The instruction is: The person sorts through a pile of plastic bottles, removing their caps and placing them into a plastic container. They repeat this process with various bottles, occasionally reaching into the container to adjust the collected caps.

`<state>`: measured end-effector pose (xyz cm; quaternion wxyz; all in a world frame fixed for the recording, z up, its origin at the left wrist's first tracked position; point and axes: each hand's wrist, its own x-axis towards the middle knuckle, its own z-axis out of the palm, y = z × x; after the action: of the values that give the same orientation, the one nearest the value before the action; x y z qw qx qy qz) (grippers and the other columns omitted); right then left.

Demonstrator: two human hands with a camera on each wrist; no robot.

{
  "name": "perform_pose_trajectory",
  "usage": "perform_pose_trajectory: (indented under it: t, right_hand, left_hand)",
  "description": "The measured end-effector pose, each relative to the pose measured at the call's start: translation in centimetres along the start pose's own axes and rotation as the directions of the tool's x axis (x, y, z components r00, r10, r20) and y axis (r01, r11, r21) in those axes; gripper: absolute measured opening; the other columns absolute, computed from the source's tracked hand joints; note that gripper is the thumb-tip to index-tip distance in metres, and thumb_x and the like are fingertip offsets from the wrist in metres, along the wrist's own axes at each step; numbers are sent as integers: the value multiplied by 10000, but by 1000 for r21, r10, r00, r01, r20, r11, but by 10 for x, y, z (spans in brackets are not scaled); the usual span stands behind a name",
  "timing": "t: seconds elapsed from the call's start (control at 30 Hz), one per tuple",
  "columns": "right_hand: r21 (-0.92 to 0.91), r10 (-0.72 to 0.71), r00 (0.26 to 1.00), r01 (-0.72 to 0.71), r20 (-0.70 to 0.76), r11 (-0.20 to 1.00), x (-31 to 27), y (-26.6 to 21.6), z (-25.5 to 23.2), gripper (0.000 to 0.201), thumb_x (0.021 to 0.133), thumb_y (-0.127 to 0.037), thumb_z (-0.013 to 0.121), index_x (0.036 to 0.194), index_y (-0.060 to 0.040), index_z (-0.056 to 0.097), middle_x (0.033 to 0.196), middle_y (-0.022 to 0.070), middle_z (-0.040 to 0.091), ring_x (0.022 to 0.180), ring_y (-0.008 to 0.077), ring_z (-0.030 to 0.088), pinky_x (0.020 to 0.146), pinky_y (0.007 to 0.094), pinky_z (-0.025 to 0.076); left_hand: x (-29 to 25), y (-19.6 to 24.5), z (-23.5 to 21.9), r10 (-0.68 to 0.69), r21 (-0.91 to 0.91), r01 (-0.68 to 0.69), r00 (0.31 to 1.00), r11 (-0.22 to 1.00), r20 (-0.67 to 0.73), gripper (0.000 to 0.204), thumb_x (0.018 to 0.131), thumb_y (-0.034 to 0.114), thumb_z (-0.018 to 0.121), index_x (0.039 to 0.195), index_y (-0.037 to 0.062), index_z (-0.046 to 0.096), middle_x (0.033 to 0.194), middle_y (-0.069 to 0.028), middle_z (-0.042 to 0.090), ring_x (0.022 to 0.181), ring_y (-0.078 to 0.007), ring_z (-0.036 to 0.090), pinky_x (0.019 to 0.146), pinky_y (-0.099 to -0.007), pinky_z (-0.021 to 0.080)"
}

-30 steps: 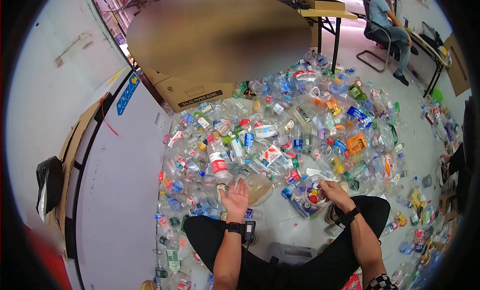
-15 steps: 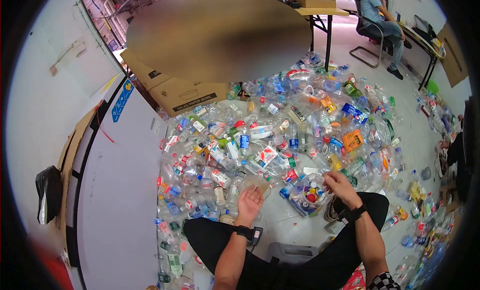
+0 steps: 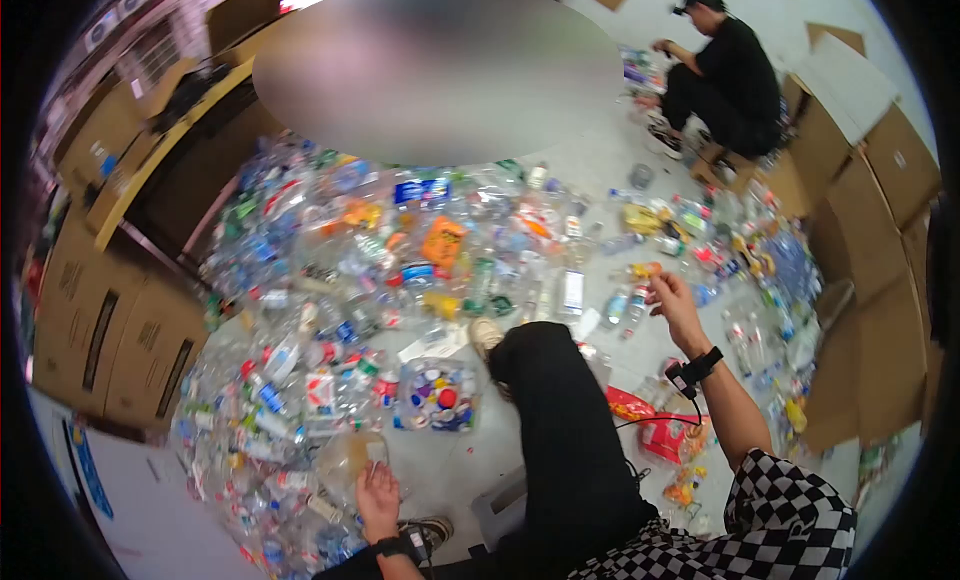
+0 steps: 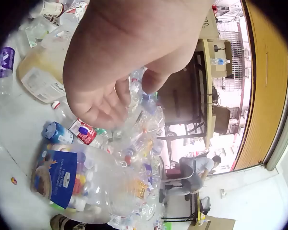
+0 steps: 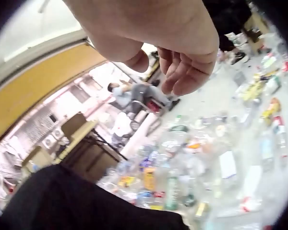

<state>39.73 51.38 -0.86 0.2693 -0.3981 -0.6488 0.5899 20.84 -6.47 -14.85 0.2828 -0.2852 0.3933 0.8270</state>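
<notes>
In the head view my left hand [image 3: 378, 498] is held palm up with relaxed fingers and nothing in it. It is nearest a large yellowish jug [image 3: 342, 462] lying among the bottles. A clear plastic container [image 4: 98, 165] with a blue label holds many colourful bottle caps [image 3: 446, 397]; it stands on the floor between my hands, beyond my left fingers. My right hand [image 3: 677, 312] hovers out to the right past my knee, fingers loosely bent and holding nothing. Small bottles [image 3: 616, 308] with labels lie on the floor just beside its fingertips.
A wide heap of plastic bottles [image 3: 300, 310] spreads ahead and left. More bottles [image 3: 790, 270] lie right, beside cardboard panels [image 3: 870, 330]. A person in black [image 3: 735, 75] squats at the back right. A red package [image 3: 672, 438] and a grey plastic case [image 3: 500, 505] are near my legs.
The head view has swung to the right. My right hand has moved from beside the cap container out to the right; my left hand stays near the yellowish jug, empty.
</notes>
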Motion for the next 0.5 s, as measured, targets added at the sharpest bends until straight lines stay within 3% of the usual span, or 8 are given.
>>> perform_pose_trajectory:
  t: [0.07,0.17,0.3,0.37,0.4,0.43,0.47,0.5]
  right_hand:
    - [-135,109,988,-122,-105,983,-9,54,-46,293,933,-272,550,1080,-21,583,883,43,597,727,135,601,564,270,475]
    - [-170,290,929,-331,-229,928,-33,142,-102,328,901,-281,568,1066,2,588,858,60,608,688,165,610,554,287,486]
    - [-212,525,802,-587,-286,781,-69,204,-122,361,892,-283,558,1101,12,584,907,90,629,750,187,634,569,301,520]
    - [-217,593,759,-647,-268,731,-73,233,-123,383,890,-273,549,1127,28,573,943,105,627,778,206,641,574,332,539]
    - [-289,592,772,-636,-232,715,-72,260,-124,394,889,-276,550,1128,37,574,920,109,632,764,211,641,577,337,542]
    - [-369,583,791,-605,-184,705,-66,283,-123,405,888,-280,551,1128,46,575,898,114,636,749,216,641,581,343,545]
    - [-364,592,784,-616,-189,699,-58,295,-121,405,888,-280,551,1128,46,575,898,114,636,749,216,641,581,343,545]
    - [-478,564,805,-574,-181,665,-49,308,-118,404,863,-305,561,1047,50,618,833,150,652,679,244,651,562,356,542]
  left_hand:
    - [2,-2,-4,-14,26,14,1000,1000,-9,288,898,304,599,1133,139,582,1078,-45,604,980,-176,560,830,-318,454]
    - [9,-6,-14,-54,85,55,998,995,-16,277,901,318,592,1125,154,593,1079,-32,602,987,-170,560,839,-311,449]
    - [12,-9,-4,-85,147,101,990,984,-115,305,920,327,580,1149,124,581,1056,-47,607,955,-165,575,803,-305,476]
    - [15,-11,-24,-178,106,175,984,979,17,415,949,290,567,1250,4,552,1116,-131,624,987,-270,595,888,-379,484]
    - [39,-11,-65,-259,174,230,952,957,163,372,953,243,578,1228,-8,558,1068,-101,612,968,-219,580,887,-361,492]
    - [39,-14,-59,-269,185,239,951,953,156,372,953,243,578,1228,-8,558,1068,-101,612,968,-219,580,887,-361,492]
    - [33,-18,-49,-250,277,237,968,931,12,379,960,243,566,1242,-10,551,1101,-108,610,972,-220,580,893,-360,491]
    - [27,-23,-39,-212,365,245,969,898,-128,385,967,242,555,1255,-12,545,1134,-115,609,976,-221,579,899,-359,491]
